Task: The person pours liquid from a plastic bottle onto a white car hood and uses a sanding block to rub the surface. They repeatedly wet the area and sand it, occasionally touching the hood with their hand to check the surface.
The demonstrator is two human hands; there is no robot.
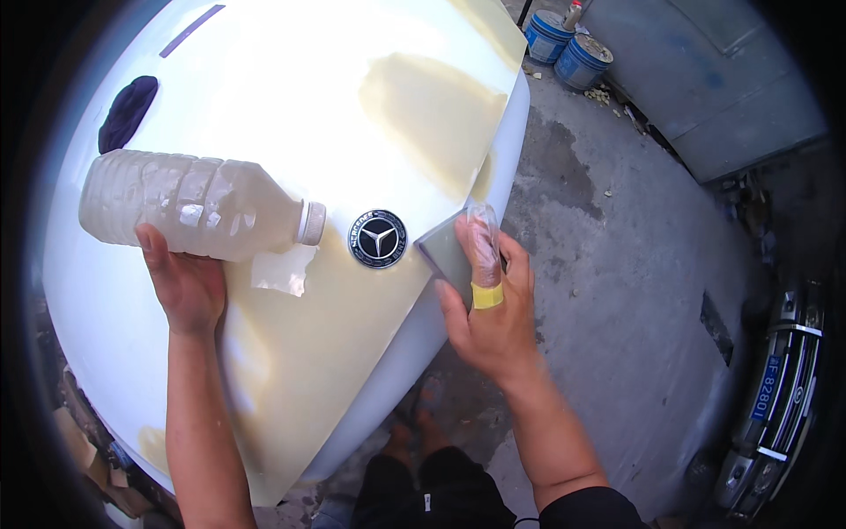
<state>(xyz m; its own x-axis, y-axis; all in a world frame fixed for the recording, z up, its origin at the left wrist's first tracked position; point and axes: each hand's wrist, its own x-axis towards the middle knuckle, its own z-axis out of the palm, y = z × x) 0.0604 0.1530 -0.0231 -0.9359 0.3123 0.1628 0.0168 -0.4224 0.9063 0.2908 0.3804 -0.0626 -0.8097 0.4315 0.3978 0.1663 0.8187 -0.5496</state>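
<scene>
A large clear plastic bottle [194,198] of cloudy liquid lies tilted in my left hand [187,282], which supports it from below, its white cap toward the right. Under it is the white car hood [300,106], with yellowish sanded-looking patches. My right hand [493,326] holds a thin grey sheet, apparently sandpaper [451,256], at the hood's right edge. Clear plastic film and yellow tape [486,294] wrap one finger of that hand. Between the hands sits a round black-and-silver emblem [378,239]. A ragged white patch [284,271] shows below the bottle neck; I cannot tell what it is.
A dark cloth or pad [128,113] and a thin dark strip [192,32] lie on the hood's far left. Two blue buckets [582,62] stand on the concrete floor [617,291] beside a grey metal panel [705,88]. Another vehicle's front [775,397] is at the right.
</scene>
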